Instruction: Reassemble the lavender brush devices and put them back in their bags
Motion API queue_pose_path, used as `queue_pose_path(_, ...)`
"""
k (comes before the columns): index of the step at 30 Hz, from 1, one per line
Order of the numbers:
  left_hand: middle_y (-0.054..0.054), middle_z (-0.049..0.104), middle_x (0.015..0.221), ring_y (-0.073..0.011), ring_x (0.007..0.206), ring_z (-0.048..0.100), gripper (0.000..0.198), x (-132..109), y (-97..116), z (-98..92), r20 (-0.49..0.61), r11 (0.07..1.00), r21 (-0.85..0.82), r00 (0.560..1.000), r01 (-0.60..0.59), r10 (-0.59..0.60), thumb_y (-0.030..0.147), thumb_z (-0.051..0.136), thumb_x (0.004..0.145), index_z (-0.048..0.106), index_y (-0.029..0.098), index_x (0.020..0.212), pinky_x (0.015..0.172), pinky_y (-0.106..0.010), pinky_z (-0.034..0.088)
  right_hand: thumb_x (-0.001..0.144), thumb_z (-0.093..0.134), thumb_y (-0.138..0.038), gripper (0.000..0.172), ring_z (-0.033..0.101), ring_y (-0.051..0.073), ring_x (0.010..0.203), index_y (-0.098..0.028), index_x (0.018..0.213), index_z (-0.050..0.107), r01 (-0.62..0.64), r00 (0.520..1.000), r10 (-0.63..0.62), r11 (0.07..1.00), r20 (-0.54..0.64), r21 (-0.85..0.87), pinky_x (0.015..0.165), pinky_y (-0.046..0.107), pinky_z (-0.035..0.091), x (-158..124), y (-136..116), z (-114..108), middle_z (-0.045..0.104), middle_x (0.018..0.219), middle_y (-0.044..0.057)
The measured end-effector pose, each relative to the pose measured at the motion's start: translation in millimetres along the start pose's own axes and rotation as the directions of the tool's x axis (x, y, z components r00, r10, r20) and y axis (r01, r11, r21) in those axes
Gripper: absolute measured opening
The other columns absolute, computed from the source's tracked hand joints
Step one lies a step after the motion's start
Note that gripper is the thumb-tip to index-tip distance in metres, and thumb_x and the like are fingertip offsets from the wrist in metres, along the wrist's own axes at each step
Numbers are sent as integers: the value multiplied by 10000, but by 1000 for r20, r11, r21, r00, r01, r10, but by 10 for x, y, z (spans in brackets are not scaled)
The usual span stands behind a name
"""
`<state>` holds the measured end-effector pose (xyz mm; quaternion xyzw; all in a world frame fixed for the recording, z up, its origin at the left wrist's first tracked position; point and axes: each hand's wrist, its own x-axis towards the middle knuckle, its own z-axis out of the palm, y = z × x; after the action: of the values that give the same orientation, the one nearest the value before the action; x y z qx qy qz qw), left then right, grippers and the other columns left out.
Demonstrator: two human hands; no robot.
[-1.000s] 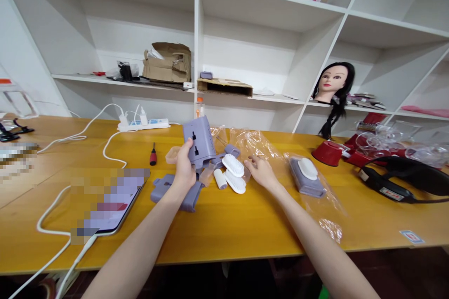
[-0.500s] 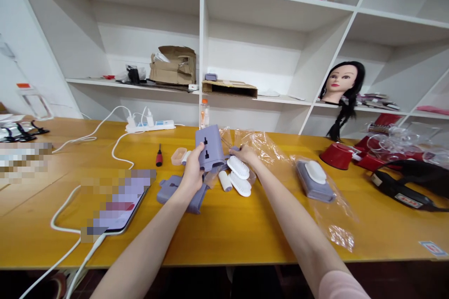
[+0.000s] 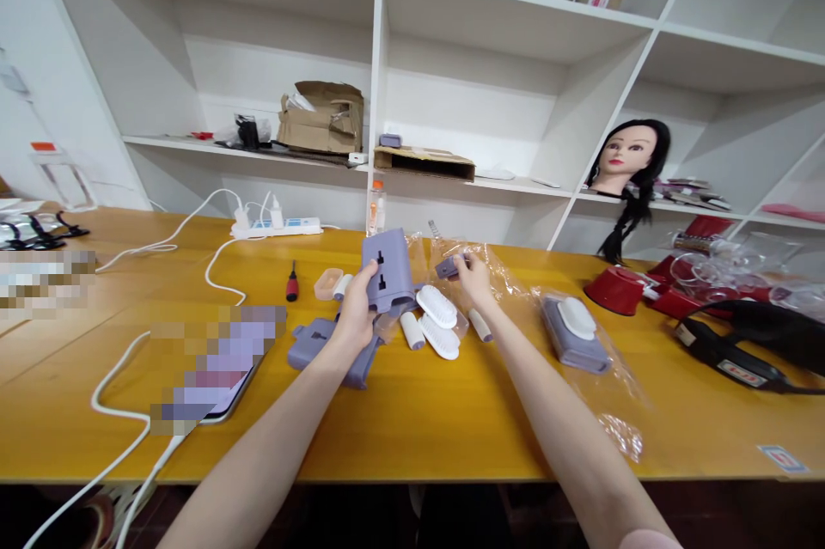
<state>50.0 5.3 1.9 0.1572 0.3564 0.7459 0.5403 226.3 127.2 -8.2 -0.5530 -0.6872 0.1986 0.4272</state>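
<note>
My left hand (image 3: 357, 301) is closed on a purple-grey plastic case (image 3: 393, 274) with two dark slots, held tilted above the table. Between the fingers of my right hand (image 3: 473, 278) is a small purple-grey plastic piece (image 3: 448, 266). Two white oval brush heads (image 3: 438, 321) lie between my hands, one overlapping the other. Beside them is a white roller (image 3: 412, 332), and another white roller (image 3: 480, 326) rests by my right wrist. Under my left wrist sits a second purple-grey case part (image 3: 313, 345). A small peach tray (image 3: 328, 283) lies just left of my left hand.
A red-handled screwdriver (image 3: 292, 283) and a phone (image 3: 235, 364) with white cables lie left. At right stand a bagged purple-grey case (image 3: 573, 343), red pieces (image 3: 615, 288) and a black strap device (image 3: 741, 356). Crumpled clear plastic (image 3: 509, 274) lies behind my right hand; white shelving rises at the back.
My right hand has moved right and slightly up, away from the case, carrying the small purple-grey piece. The roller by my right wrist now shows. My left hand still holds the case.
</note>
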Motion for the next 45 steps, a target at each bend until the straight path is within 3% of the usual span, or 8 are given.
queue_pose_path(5,10,658,656,-104,525,581,114,-26,18,27,-52,1000,-17,999,16,-17,253,617,728,635,155,783,497,-216,449,860,323,-379,446,645,176,743,-158,1231,439,-2,999,11,976,-43,217,656,296,510,-353,-105,-325,621,1066,105)
queue_pose_path(7,10,658,662,-105,528,581,117,-28,7,21,-41,1000,-13,999,21,-21,261,606,741,635,158,787,494,-215,449,816,423,-402,420,644,189,744,-185,1168,493,-54,998,39,880,43,472,656,303,510,-558,-120,-438,627,1023,83)
queue_pose_path(10,20,655,674,-97,526,576,97,-31,-22,7,1,1000,-22,1000,9,-9,245,613,738,631,164,788,486,-206,445,779,498,-388,367,643,185,742,-213,1100,531,-194,975,66,724,213,662,649,301,511,-859,-81,-540,634,971,63)
queue_pose_path(16,19,652,678,-106,543,589,74,-53,-49,21,2,997,-61,999,36,-36,223,597,755,626,170,798,468,-210,445,832,407,-413,330,642,168,791,-215,1039,571,-424,891,107,539,440,728,757,339,510,-1191,75,-570,651,997,76)
queue_pose_path(22,-2,665,714,-127,597,613,88,-32,-21,18,-36,990,-128,997,62,-67,226,557,790,611,167,827,571,-271,510,664,693,-316,339,615,139,774,-207,979,631,-415,874,18,548,486,727,694,250,496,-1302,65,-514,656,950,44)
queue_pose_path(28,16,659,731,-131,630,611,97,29,-34,-23,-42,993,-122,999,-4,-1,254,588,757,599,204,840,628,-292,512,632,725,-420,349,521,107,486,-150,843,660,-349,896,29,665,444,660,399,216,412,-1360,36,-452,637,670,32)
queue_pose_path(38,30,661,773,-120,666,614,98,21,-13,-22,-100,982,-168,993,-82,65,259,571,754,599,228,842,590,-236,488,634,730,-391,340,524,98,458,-131,838,648,-350,893,50,701,446,621,353,193,404,-1355,42,-433,629,639,24)
queue_pose_path(45,9,671,872,-131,726,630,182,-79,-212,5,39,993,-102,998,-52,57,257,610,736,601,219,914,629,-252,511,629,736,-414,334,505,86,432,-126,771,643,-350,898,54,693,438,631,350,195,413,-1337,46,-397,600,601,8)
